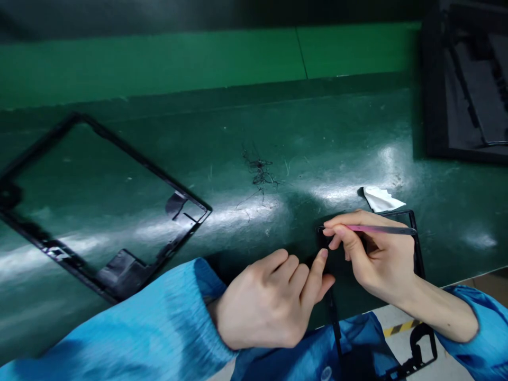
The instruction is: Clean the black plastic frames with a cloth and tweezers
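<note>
My left hand (273, 299) rests on the left edge of a thin black plastic frame (417, 248), fingers curled and the index finger pressed against the frame near its top left corner. My right hand (377, 254) is closed on pink tweezers (377, 229), pinching them like a pen. Their tip points left at the frame's top left corner, close to my left index finger. The frame hangs partly over the table's front edge, above my blue-sleeved lap.
A second, larger black frame (119, 153) lies on the green table (278, 121) at the left. A tangle of thin black strands (260, 172) sits mid-table. A white scrap (381, 199) lies behind the right hand. A dark tray (468, 79) with parts stands at the back right.
</note>
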Demonstrator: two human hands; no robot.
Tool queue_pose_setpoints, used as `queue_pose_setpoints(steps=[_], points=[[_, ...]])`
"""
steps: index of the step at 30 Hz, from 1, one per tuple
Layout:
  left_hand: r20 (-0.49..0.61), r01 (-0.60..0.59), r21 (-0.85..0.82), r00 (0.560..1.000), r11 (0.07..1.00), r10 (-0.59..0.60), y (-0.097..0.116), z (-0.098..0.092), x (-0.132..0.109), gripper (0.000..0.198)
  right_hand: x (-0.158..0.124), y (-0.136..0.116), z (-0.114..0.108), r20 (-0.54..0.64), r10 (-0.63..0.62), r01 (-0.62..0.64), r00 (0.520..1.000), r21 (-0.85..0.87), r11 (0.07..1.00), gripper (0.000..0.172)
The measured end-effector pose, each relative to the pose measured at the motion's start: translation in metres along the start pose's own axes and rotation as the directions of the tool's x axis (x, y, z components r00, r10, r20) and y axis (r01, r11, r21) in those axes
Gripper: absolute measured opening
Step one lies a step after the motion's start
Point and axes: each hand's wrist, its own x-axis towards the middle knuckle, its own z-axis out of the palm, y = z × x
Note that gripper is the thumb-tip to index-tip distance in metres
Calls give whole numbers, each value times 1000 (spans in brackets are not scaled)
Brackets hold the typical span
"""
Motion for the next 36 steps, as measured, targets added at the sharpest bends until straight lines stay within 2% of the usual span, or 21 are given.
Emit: queue_pose_setpoints(steps=[3,8,19,36], points=[[-2,-6,1,1000,1000,6,0,0,0,28,-1,0,0,-16,32,-32,999,-1,999,16],[2,-2,0,1000,1000,2,0,-1,-1,27,0,1,0,20,3,-3,1000,3,1000,17],[1,-7,4,1000,1000,7,0,1,-4,28,1,-1,-1,11,40,-40,999,15,999,16],[5,-5,3,1000,1000,5,0,-1,-2,27,2,-1,0,16,31,-32,999,31,999,17]])
